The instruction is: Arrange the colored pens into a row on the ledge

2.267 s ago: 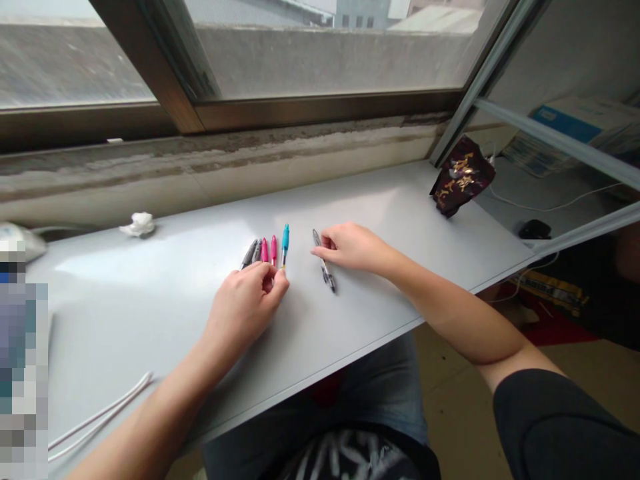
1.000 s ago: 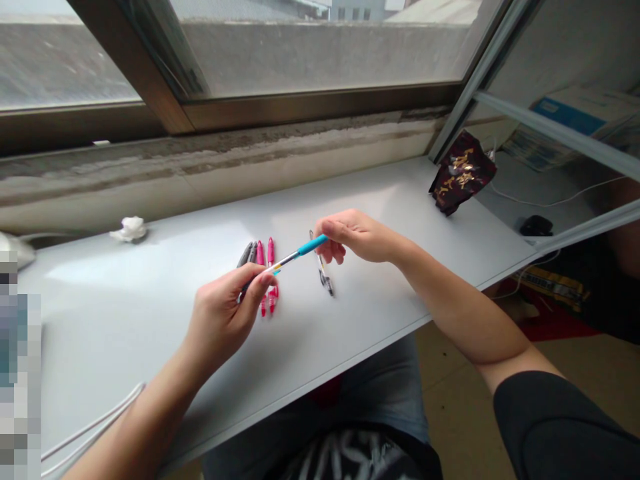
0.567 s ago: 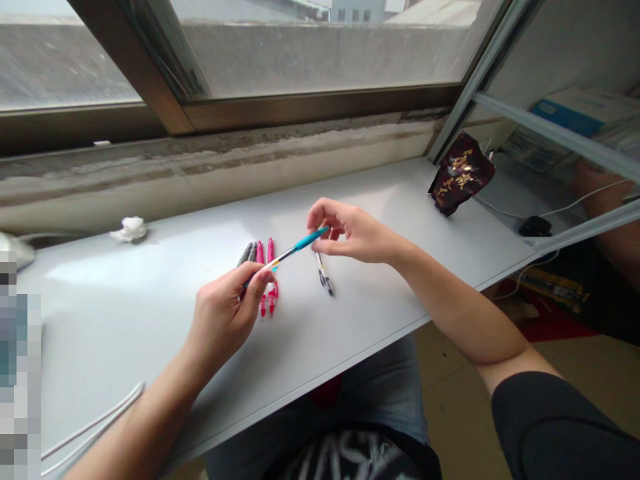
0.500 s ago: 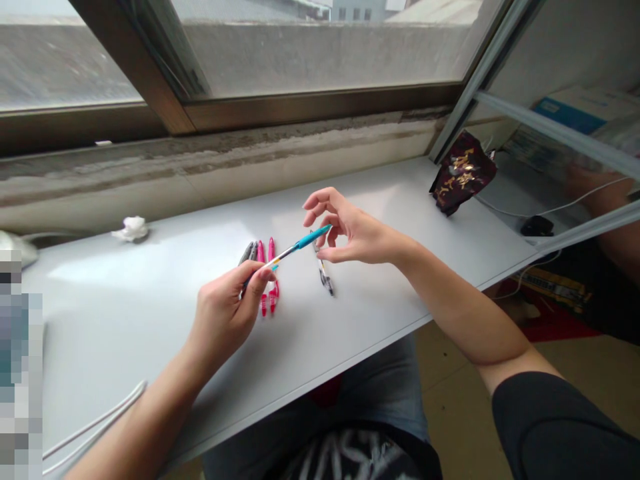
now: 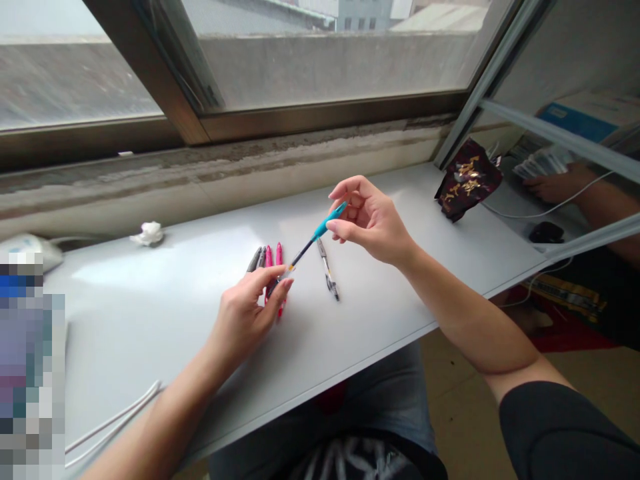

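A pen with a turquoise grip [image 5: 326, 224] is held slanting above the table, its turquoise end up and to the right. My left hand [image 5: 253, 297] has thumb and index finger about its clear rear part, which the fingers partly hide. At the turquoise end is my right hand [image 5: 373, 223], thumb against the grip and the other fingers curled behind and above it. Below, a clear pen with a grey grip [image 5: 327, 270] lies on the table. Pink pens [image 5: 279, 253] and dark grey pens [image 5: 256, 259] lie side by side, partly covered by my left hand.
The white table [image 5: 150, 320] runs along a window ledge. Crumpled tissue [image 5: 149, 233] lies at the back left, a white cable [image 5: 115, 420] at the front left. A dark packet [image 5: 467, 180] stands by the metal frame [image 5: 560, 123]. Beyond it, another person's hand [image 5: 555, 185] touches a clear plastic stack.
The pen now slants more steeply, with its turquoise end raised. My right hand has moved up and its thumb has come onto the grip. The view has shifted slightly.
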Demonstrator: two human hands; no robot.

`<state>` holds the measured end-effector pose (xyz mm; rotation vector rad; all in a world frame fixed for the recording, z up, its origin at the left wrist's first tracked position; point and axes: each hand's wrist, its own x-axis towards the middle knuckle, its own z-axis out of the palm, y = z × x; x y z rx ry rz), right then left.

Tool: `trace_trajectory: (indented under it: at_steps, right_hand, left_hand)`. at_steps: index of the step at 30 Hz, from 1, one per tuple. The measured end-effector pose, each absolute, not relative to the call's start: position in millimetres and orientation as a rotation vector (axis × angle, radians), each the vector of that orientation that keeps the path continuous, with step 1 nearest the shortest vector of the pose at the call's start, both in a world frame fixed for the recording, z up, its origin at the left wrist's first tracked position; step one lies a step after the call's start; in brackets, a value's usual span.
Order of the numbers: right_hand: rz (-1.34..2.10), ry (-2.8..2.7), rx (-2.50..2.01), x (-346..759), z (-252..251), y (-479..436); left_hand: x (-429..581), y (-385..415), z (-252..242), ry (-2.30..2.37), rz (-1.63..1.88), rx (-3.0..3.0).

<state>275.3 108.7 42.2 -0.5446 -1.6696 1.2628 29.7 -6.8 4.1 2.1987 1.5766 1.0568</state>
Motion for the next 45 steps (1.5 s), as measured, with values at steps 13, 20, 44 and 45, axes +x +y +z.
trace_trajectory:
  at_steps: [13,20,44,45]
  right_hand:
    - [1.215,-1.692,-0.597,278.4,39.3,113.1]
    - [1.433,-1.895,-0.598,275.0,36.1,107.6]
    - [1.097,-2.127,-0.853,288.1,46.8,110.9]
    - [1.138,-2.15,-0.803,288.2,46.7,111.2]
  left_hand:
    - [30.0,-8.3,4.6,1.55,1.072,2.221]
    - [28.4,-6.8,1.0,1.516,1.074,2.261]
    - [27.4,-4.5,2.8,1.571,1.052,2.266]
    - [27.2,-4.3,2.4,1.581,1.041,2.258]
